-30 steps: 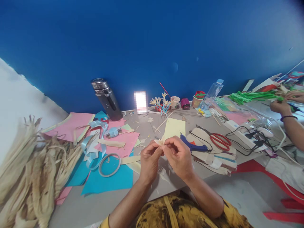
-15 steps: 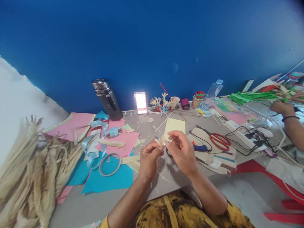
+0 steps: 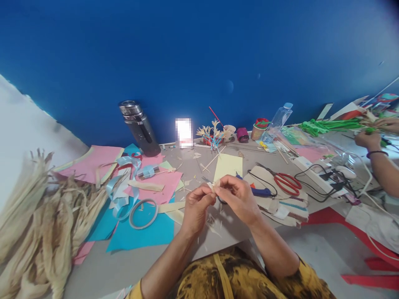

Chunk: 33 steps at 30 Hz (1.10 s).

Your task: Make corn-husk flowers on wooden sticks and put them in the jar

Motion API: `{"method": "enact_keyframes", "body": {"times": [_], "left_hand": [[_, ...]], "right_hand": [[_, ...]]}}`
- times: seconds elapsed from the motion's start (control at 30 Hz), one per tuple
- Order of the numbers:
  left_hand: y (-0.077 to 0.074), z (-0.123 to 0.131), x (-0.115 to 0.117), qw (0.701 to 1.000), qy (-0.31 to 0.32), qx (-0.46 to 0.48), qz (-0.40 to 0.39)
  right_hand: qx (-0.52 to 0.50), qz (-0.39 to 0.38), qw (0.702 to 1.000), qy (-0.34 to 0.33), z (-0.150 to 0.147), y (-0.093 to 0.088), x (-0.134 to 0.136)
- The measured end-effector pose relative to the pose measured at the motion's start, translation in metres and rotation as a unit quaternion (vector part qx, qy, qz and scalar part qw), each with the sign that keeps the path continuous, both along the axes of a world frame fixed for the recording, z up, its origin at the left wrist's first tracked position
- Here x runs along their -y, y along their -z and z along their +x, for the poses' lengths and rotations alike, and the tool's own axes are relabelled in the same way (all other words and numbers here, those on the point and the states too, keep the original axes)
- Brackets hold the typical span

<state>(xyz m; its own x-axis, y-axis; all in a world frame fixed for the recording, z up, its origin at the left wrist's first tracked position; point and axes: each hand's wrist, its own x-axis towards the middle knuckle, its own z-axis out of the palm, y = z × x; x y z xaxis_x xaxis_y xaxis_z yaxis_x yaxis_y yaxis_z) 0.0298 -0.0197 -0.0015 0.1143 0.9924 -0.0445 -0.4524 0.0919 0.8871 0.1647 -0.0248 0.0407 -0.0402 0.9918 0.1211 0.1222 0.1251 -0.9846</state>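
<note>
Above the grey table my left hand (image 3: 198,207) pinches a small pale piece of dried corn husk (image 3: 213,186) between thumb and fingers. My right hand (image 3: 238,201) meets it at the same spot, thumb and forefinger closed on the piece too. Fingers cover most of the husk. Just beyond the hands lies a pale yellow sheet of paper (image 3: 229,164). To the right of my right hand are a blue-handled tool (image 3: 261,192), a knitted work glove (image 3: 280,204) and red-handled scissors (image 3: 287,184). Husk scraps (image 3: 213,226) lie under the hands.
Dried corn husks (image 3: 51,228) are heaped at left, near blue paper (image 3: 143,241), a tape roll (image 3: 130,218) and light blue ribbon (image 3: 110,193). Behind stand a thermos (image 3: 141,131), husk flowers (image 3: 215,133) and a plastic bottle (image 3: 279,122). A power strip (image 3: 314,172) and another person's hand (image 3: 369,139) are at right.
My right hand's fingers have come in and closed on the husk piece. The husk's petals, spread into view before, are now mostly covered by fingers.
</note>
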Motion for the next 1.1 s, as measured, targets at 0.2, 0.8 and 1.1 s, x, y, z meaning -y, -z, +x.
{"method": "enact_keyframes", "body": {"times": [0.2,0.8,1.1], "left_hand": [[0.002,-0.001,0.001,1.0,-0.006,-0.014,0.006],[-0.005,-0.004,0.004,0.996,0.033,0.063,-0.046],[-0.008,-0.005,0.006,0.991,0.071,0.091,-0.07]], "right_hand": [[0.027,0.031,0.999,0.034,-0.002,0.0,0.001],[0.016,0.065,0.995,0.07,-0.009,-0.001,0.007],[0.047,0.076,0.992,0.086,-0.01,0.001,0.009]]}}
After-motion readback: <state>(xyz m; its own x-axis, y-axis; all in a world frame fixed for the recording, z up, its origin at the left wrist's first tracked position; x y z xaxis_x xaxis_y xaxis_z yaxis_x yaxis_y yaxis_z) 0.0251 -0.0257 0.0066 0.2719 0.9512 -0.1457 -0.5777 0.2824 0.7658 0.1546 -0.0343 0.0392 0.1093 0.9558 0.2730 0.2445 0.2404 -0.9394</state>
